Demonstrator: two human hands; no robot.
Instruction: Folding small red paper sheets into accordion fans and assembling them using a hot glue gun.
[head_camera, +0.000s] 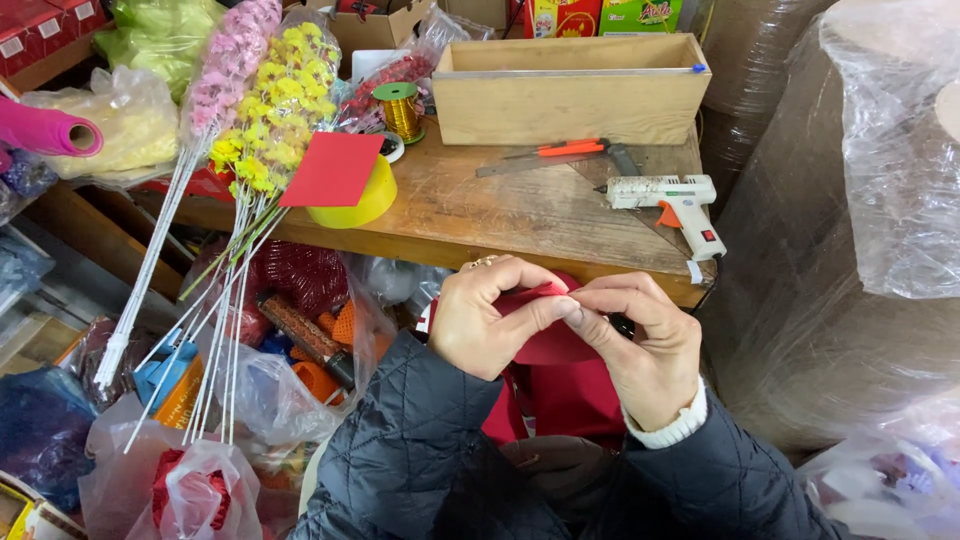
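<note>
Below the front edge of the wooden bench (520, 215), head view only: both hands meet over the lap and pinch a small red piece of material (548, 340). Left hand (485, 320) has fingers curled tight, thumb and forefinger closed on the top edge of the red piece. Right hand (640, 345) is closed too, fingertips (585, 305) pressed against the same fold, touching the left thumb. Red piece sits between the palms, mostly hidden; cannot tell if it is felt or paper.

On the bench: white glue gun (675, 200) near the right edge, nozzle pointing left; orange-handled tool (560, 152) lying flat behind it; long wooden box (570, 90); gold wire spool (400, 108); red card on a yellow bowl (345, 180). Artificial flower stems (255, 110), pink and yellow, lean off the left end of the bench over plastic bags (180, 480).

Risks, as judgement: the pinch is small, so the fold could slip or spring open if either thumb relaxes. Glue gun sits close to the bench edge just above the hands; a bumped cord or elbow could tip it down. Leaning stems could slide off if the bench is jolted.
</note>
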